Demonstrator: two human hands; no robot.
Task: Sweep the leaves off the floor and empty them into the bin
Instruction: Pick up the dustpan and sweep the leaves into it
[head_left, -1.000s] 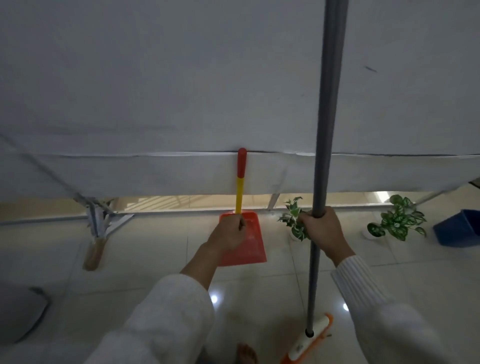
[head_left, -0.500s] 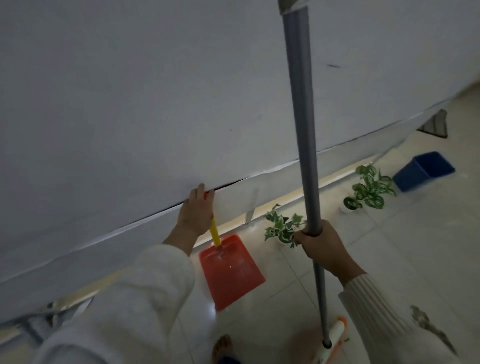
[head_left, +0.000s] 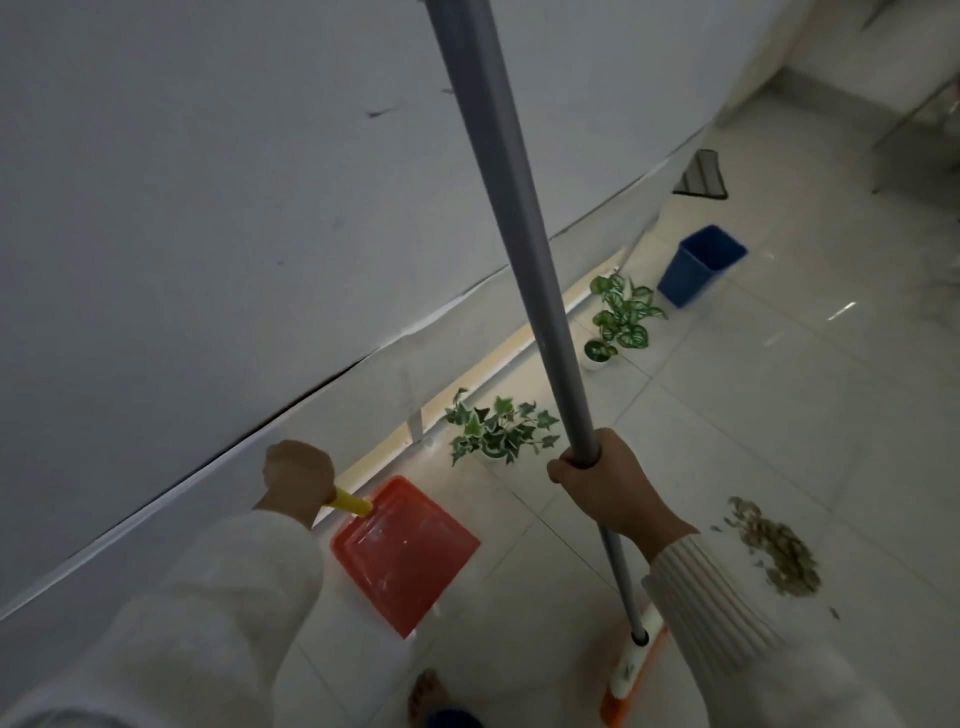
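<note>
Gripping the yellow handle (head_left: 350, 503) of a red dustpan (head_left: 405, 551), the left hand (head_left: 298, 478) has its fingers closed round it. The pan hangs tilted with its open lip pointing down, close to the tiled floor (head_left: 779, 415) by the foot of a big white panel (head_left: 208, 208).

The right hand (head_left: 608, 488) holds a broom by its grey pole (head_left: 519, 234), fingers (head_left: 563, 474) wrapped tight about it. The pole runs up past the top of the view, and its white and orange head (head_left: 634, 670) rests on the floor below the right sleeve (head_left: 727, 623).

A heap of dry leaves (head_left: 779, 551) lies on the tiles just beside that sleeve, well apart from the dustpan, with a few loose bits around it.

A blue bin (head_left: 701, 262) stands far off along the panel's lower edge. Between it and the dustpan stand two potted plants, an ivy (head_left: 498, 431) nearer and a spotted one (head_left: 621, 317) beside the bin. Past the bin, a dark mat (head_left: 701, 179) leans at the panel's end. A bare foot (head_left: 426, 696) shows at the bottom.
</note>
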